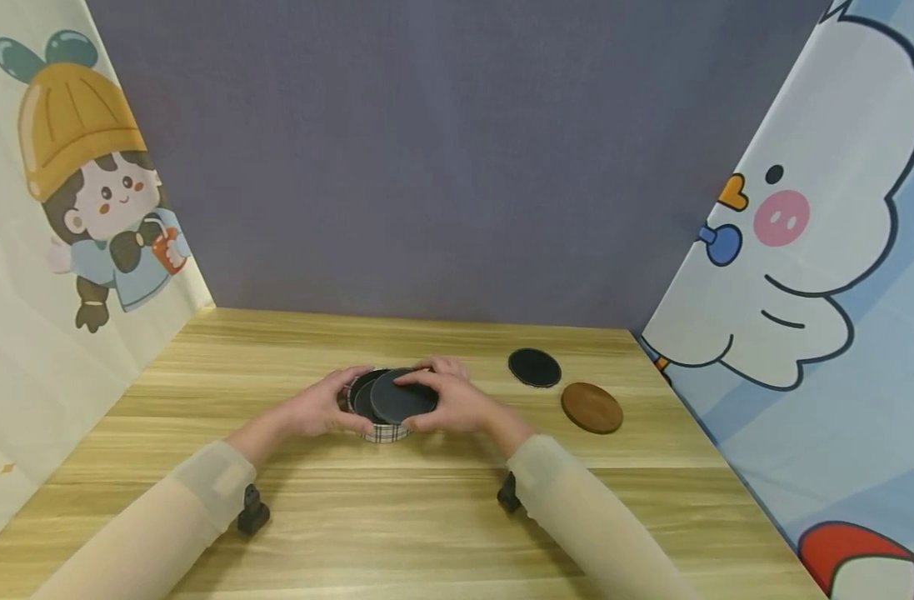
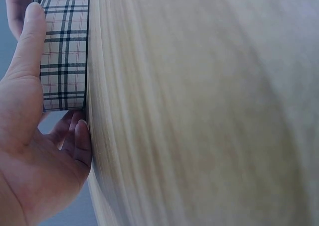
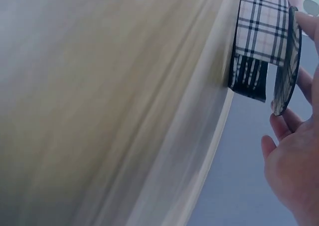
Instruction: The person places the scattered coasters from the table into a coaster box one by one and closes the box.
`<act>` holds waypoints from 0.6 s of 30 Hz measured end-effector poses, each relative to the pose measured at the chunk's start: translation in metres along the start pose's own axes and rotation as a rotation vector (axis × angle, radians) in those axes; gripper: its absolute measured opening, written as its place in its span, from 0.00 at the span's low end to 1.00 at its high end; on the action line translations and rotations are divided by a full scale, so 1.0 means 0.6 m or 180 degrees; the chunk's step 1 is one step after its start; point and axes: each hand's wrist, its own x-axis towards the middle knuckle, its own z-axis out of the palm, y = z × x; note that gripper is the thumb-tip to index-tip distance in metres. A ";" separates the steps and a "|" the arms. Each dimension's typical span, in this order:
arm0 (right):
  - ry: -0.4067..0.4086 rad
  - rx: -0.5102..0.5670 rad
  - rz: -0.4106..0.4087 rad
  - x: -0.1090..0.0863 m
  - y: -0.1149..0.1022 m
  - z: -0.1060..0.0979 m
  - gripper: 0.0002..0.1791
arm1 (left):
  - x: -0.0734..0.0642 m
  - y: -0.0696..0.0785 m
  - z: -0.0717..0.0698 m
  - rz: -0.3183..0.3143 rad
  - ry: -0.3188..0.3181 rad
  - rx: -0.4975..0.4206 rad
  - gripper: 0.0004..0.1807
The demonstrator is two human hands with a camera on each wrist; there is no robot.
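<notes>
A round plaid coaster holder (image 1: 385, 434) with a dark inside stands on the table, its checked side wall (image 2: 65, 52) close up in the left wrist view. My left hand (image 1: 323, 408) grips it from the left, thumb along the near rim and fingers round the far side. Over its right part, my right hand (image 1: 460, 403) holds a round black coaster (image 1: 400, 400) by the edge, slightly tilted. Plaid shows on this coaster's underside (image 3: 288, 79) in the right wrist view. Another dark disc (image 1: 364, 400) shows inside the holder, partly hidden by the held coaster.
To the right on the wooden table (image 1: 397, 517) lie a second black coaster (image 1: 535, 367) and a brown round wooden disc (image 1: 591, 407). A grey panel (image 1: 427, 167) closes off the back, and printed cartoon panels stand at both sides.
</notes>
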 end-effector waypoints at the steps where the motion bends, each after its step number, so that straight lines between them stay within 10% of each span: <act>1: -0.0014 0.0005 0.0002 0.003 -0.002 0.002 0.39 | 0.000 -0.001 0.000 0.0039 -0.0003 0.0029 0.63; 18: -0.0150 0.0046 0.0004 0.037 -0.012 0.019 0.39 | -0.002 0.013 0.004 -0.0182 -0.0011 -0.0139 0.61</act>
